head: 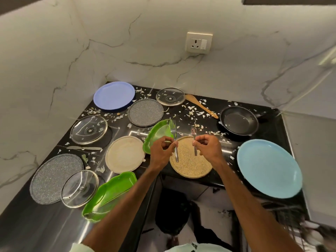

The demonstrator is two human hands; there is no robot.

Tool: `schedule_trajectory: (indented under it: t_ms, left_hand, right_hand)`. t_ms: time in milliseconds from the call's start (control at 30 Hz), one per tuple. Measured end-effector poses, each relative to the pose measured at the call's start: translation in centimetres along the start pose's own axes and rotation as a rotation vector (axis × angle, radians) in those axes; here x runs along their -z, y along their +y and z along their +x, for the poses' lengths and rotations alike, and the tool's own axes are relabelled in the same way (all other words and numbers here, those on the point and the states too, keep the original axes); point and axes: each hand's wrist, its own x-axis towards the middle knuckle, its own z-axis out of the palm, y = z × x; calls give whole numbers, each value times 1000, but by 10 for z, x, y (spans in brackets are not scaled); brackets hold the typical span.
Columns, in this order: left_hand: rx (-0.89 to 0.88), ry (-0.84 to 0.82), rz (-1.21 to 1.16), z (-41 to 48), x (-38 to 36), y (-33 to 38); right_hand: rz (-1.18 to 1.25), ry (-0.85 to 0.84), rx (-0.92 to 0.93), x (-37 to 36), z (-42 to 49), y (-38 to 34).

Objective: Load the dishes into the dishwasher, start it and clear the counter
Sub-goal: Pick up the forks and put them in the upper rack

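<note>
Pinching a fork [174, 130] in our left hand [161, 152] and a spoon [195, 151] in our right hand [208, 148], we hold lightly; either could slip onto the tan plate [190, 169].

Six plates [269, 168], three glass lids [88, 129], two green trays [111, 193], one frying pan [238, 120], one wooden spatula [200, 105], one fork [173, 128], one spoon [193, 131], one knife [83, 148].

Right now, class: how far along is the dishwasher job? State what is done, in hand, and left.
Done: nothing visibly; no dishwasher shows. In hand: left hand holds a fork, right hand a spoon, above the speckled tan plate. Left: plates, glass lids, green trays, frying pan, wooden spatula, knife and scraps on the counter.
</note>
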Motion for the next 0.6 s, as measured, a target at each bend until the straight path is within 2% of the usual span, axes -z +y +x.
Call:
schedule_trajectory:
  t_ms: [267, 600]
  left_hand:
    - [11, -154, -62, -53, -47, 17]
    - [3, -564, -33, -131, -173, 33]
  right_hand:
    - [-38, 137, -112, 58, -75, 42]
    - [39, 432, -265, 165, -165, 124]
